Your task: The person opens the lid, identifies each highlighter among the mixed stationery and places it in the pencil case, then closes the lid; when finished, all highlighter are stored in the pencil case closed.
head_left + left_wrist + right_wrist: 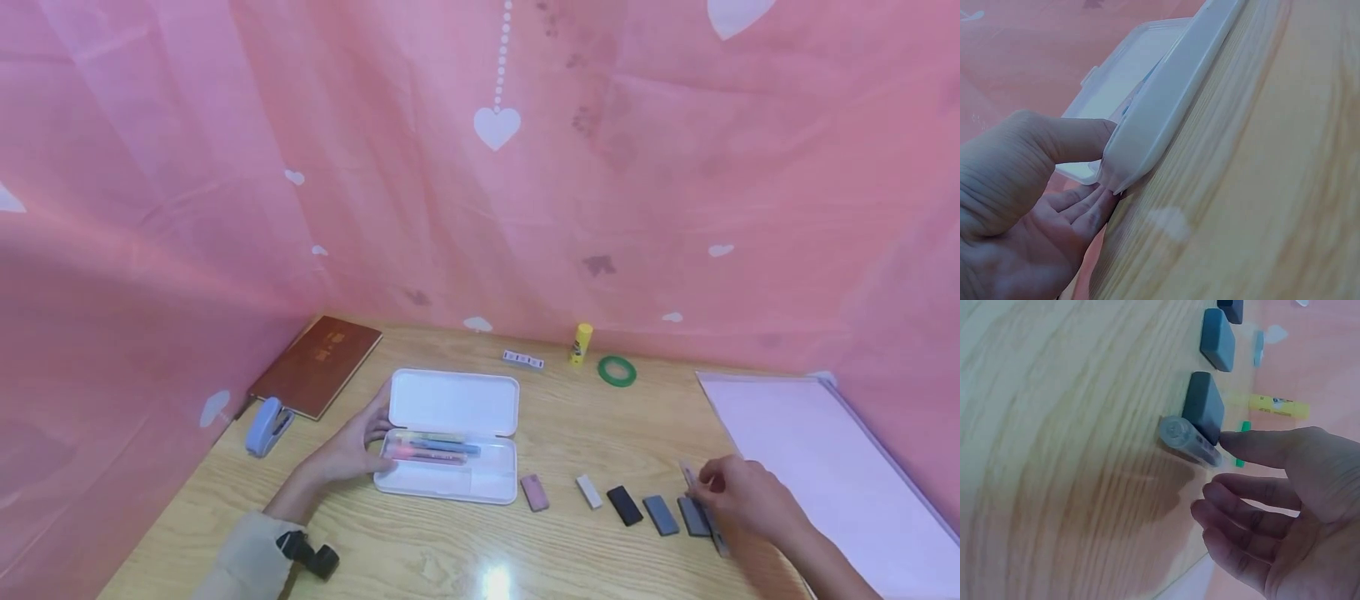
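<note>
An open white pencil case (pixel 495 483) holds several coloured pens (pixel 442 447) in its back compartment. My left hand (pixel 352 442) grips its left end, the thumb on the near rim and the other fingers behind and under the corner in the left wrist view. My right hand (pixel 746 496) pinches a slim translucent pen (pixel 718 537) between thumb and fingers, close over the table. Right beside this pen lies a grey-blue eraser (pixel 1204 406). Further left in the same row are another grey-blue eraser (pixel 661 515), a black eraser (pixel 625 506), a white eraser (pixel 588 492) and a pink eraser (pixel 535 492).
At the back left are a brown notebook (pixel 318 362) and a blue stapler (pixel 266 427). A small white patterned strip (pixel 523 360), a yellow glue stick (pixel 581 343) and a green tape roll (pixel 617 371) stand behind. White sheet (pixel 832 467) at right; pink curtain (pixel 450 208) around the table.
</note>
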`<state>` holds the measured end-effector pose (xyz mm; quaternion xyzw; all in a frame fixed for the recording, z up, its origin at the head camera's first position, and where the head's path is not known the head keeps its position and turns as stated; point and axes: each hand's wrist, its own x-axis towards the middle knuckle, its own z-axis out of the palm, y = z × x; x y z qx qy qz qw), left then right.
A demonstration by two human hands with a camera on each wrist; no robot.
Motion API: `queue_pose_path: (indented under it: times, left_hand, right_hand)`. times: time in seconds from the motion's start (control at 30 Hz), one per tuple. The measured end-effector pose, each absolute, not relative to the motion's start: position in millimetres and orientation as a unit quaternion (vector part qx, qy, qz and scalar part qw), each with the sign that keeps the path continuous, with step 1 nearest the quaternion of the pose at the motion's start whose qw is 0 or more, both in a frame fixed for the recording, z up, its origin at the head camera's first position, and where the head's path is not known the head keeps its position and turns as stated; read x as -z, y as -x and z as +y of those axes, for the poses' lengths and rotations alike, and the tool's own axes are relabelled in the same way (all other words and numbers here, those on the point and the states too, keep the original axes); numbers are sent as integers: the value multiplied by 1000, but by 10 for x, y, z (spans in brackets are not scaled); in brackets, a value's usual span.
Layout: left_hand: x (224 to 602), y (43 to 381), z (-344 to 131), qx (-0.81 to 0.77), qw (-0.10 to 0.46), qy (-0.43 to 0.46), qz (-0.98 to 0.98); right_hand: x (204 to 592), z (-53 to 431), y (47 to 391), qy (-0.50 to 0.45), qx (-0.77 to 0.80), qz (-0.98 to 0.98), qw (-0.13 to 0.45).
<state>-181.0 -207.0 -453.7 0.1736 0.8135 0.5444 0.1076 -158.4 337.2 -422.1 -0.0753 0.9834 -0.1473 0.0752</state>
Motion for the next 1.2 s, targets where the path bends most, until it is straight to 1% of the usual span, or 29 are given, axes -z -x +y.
queue_pose_path:
  times: [0.23,0.4,0.53,0.83,1.0,1.2]
  left_hand:
    - [4545,1802,-2081,-539,112,-162,819]
    - [4543,1806,-2084,-542,110,-170,816]
    - [4532,1800,-2075,-542,112,-175,814]
    - [4534,1772,-2084,-541,113,-161,817]
    - [4537,1768,-2087,-544,116,-159,815]
    - [4624,1830,-2092,-557,107,-170,806]
  right_hand:
    - [4282,3365,1594,80,165,981,67]
    - [4316,3382,1654,64,170,981,64]
    - [4326,3411,1688,65,165,983,51]
    - [4199,3346,1737,91,167,981,44]
    - [4035,3020,1841,132,185,974,21]
    - [3800,2255,2030,210,198,957,5]
